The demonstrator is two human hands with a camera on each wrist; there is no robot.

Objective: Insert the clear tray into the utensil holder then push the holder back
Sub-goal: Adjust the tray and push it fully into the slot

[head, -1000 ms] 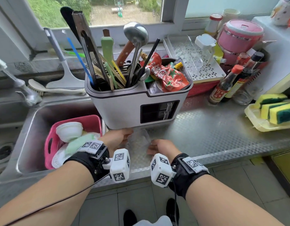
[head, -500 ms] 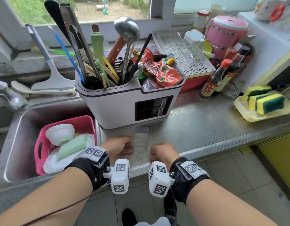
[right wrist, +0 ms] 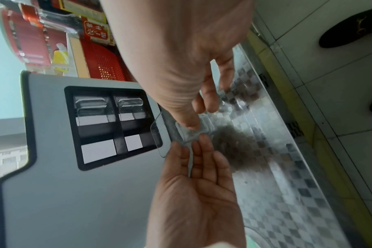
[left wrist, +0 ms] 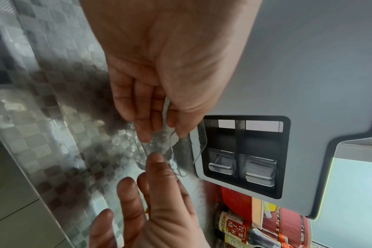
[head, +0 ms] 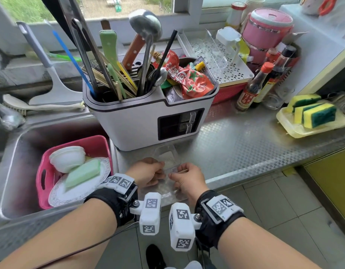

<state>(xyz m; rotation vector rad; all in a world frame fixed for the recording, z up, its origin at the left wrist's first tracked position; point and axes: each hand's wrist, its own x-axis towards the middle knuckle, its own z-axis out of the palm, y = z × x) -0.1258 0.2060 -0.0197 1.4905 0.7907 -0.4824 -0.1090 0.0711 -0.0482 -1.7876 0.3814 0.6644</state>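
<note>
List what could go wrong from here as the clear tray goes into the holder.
1. The clear tray is hard to see against the shiny counter, so lining it up with the utensil holder could go astray.
2. The left hand and right hand pinch only its near edge; that thin grip may slip.
3. The holder is crowded with tall utensils, the ladle among them, which could rattle or tip when it is pushed back.

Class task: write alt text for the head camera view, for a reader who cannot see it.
Both hands, left hand and right hand, pinch a clear tray on a steel counter, just before a white utensil holder crammed with utensils. A sink holding a pink basket lies left.
</note>
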